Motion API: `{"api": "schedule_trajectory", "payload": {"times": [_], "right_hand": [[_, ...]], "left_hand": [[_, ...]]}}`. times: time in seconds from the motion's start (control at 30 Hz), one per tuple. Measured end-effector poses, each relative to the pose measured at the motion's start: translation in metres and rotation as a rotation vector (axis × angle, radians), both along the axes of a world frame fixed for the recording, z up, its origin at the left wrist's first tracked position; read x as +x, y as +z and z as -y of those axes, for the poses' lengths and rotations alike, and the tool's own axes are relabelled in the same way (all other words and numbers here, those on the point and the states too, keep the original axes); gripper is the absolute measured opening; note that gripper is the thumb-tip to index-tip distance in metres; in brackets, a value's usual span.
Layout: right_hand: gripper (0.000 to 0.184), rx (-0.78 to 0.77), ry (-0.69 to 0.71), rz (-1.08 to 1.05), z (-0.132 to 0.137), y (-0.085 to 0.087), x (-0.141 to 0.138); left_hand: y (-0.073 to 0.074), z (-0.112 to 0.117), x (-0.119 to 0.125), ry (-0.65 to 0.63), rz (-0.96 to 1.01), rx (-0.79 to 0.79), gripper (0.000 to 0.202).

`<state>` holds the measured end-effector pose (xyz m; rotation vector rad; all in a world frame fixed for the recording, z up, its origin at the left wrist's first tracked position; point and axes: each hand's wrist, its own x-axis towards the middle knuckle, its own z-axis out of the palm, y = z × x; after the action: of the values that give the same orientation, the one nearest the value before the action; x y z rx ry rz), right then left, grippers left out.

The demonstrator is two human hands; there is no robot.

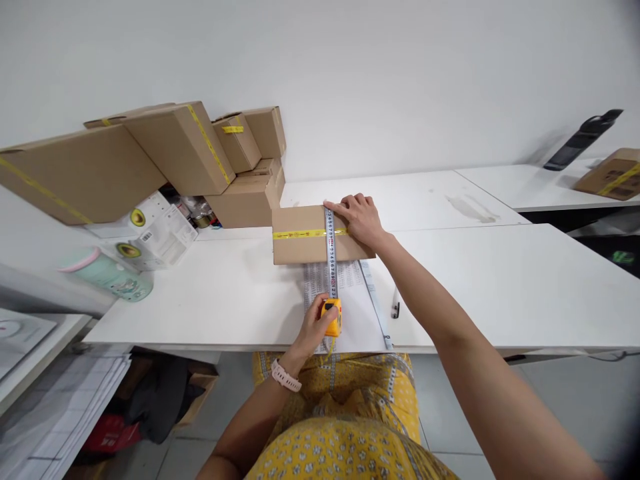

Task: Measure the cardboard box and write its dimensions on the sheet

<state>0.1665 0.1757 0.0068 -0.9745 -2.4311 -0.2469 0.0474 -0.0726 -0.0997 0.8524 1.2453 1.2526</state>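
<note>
A cardboard box [300, 250] with a strip of yellow tape stands on the white desk in front of me. My left hand [316, 325] is closed round a yellow tape measure [333, 317] near the desk's front edge. Its silver blade runs away from me, across the box's top face. At the far end of the blade, my right hand [361, 219] presses the tip against the box's far edge with thumb and fingers, the palm resting over the box. Printed sheets [355, 300] lie beneath the tape measure, partly under the box.
Taped cardboard boxes [175, 150] are stacked at the back left, beside a white avocado-print carton [150, 233] and a mint tumbler [113, 275]. A pen [395, 307] lies right of the sheets. A black bottle [580, 140] and another box [613, 175] sit far right.
</note>
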Motion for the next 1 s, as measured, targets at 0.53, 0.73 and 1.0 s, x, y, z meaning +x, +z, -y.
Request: {"api": "schedule_trajectory", "payload": {"times": [0.53, 0.73, 1.0], "right_hand": [[0.054, -0.018, -0.12, -0.276, 0.08, -0.053, 0.018], [0.05, -0.079, -0.117, -0.23, 0.102, -0.102, 0.027], [0.047, -0.141, -0.136, -0.283, 0.067, -0.097, 0.012]], "left_hand": [[-0.013, 0.047, -0.021, 0.114, -0.125, 0.072, 0.052], [-0.024, 0.051, -0.029, 0.127, -0.133, 0.05, 0.05], [-0.029, 0.045, -0.031, 0.135, -0.012, 0.041, 0.052]]}}
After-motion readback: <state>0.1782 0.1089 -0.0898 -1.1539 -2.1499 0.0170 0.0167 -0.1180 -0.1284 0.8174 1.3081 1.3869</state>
